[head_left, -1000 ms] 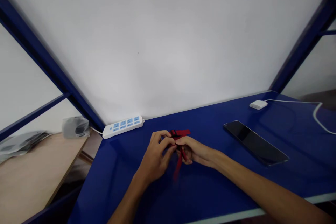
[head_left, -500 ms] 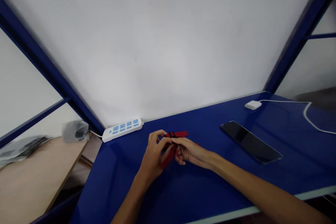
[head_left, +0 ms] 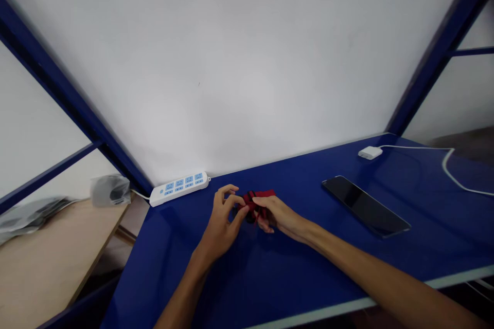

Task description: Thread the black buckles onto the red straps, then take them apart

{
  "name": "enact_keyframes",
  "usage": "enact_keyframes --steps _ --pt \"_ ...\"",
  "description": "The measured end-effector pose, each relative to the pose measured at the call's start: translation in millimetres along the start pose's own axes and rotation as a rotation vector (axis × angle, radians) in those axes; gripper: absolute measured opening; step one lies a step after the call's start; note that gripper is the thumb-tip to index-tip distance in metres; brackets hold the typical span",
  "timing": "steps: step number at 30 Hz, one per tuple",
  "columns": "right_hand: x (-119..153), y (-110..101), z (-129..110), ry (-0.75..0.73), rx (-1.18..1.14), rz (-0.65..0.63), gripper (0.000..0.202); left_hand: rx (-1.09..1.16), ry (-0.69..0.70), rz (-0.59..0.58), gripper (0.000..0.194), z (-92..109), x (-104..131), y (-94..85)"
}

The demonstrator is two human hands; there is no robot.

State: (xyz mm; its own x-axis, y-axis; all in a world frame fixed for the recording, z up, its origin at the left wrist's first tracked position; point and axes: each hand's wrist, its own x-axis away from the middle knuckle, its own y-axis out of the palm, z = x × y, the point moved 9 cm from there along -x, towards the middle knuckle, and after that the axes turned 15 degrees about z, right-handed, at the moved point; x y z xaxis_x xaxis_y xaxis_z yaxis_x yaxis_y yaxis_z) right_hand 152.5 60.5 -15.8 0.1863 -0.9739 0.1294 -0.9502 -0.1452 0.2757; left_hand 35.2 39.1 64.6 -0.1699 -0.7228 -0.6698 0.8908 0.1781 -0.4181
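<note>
A small red cloth piece with black bands point(head_left: 266, 194) is held between my two hands over the blue table. It looks like a folded strap, but my fingers cover much of it and its exact kind is unclear. My left hand point(head_left: 221, 223) pinches its left end between thumb and forefinger, the other fingers curled above. From the right, my right hand point(head_left: 283, 218) grips it with the thumb on top and the fingers curled underneath. A thin red end hangs below, between the hands.
A dark-screened phone point(head_left: 365, 205) lies to the right on the blue table point(head_left: 293, 277). Behind it sits a white charger point(head_left: 370, 152) with a white cable point(head_left: 417, 148). A white power strip point(head_left: 179, 188) rests by the wall. A wooden board point(head_left: 50, 257) with plastic bags stands left.
The long red piece that hung below my left hand is now gathered into a compact bundle. My left thumb has shifted to its left end, while my right hand keeps its grip.
</note>
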Motion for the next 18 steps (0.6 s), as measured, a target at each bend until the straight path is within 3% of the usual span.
enact_keyframes --steps 4,9,14,18 --pt "0 2 2 -0.01 0.094 -0.014 0.056 -0.051 0.065 -0.049 0.013 4 6 11.9" --pt "1 1 -3 -0.061 0.121 -0.009 0.049 -0.067 0.107 -0.029 0.012 8 4 6.0" --pt "2 0 -3 -0.004 0.078 -0.018 0.046 0.075 -0.007 0.032 0.011 1 -5 -8.3" --pt "4 -2 -6 0.009 0.073 -0.029 0.044 0.256 -0.206 -0.018 0.013 -12 -3 -3.9"
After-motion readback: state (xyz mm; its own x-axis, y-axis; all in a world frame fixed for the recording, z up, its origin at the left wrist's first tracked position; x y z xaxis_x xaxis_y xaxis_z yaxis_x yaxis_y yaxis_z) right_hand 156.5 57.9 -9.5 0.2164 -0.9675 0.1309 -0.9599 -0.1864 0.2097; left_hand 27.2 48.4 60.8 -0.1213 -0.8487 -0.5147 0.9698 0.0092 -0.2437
